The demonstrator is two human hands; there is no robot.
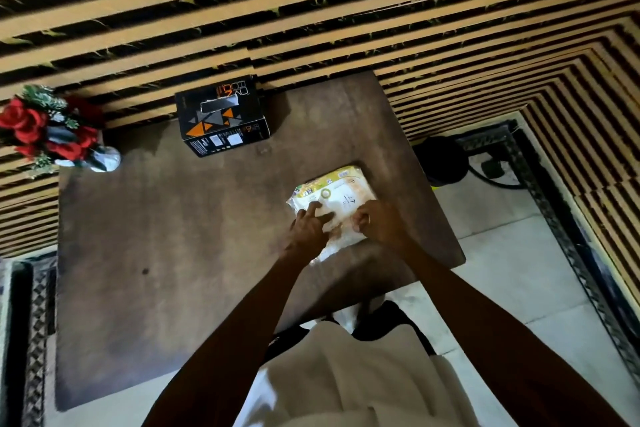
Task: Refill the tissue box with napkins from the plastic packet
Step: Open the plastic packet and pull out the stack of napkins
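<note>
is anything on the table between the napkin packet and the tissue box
Nothing visible does. The brown table is bare between the packet, under both hands at the near right, and the black box by the far edge. The flowers stand off at the far left corner, clear of that path.
</note>
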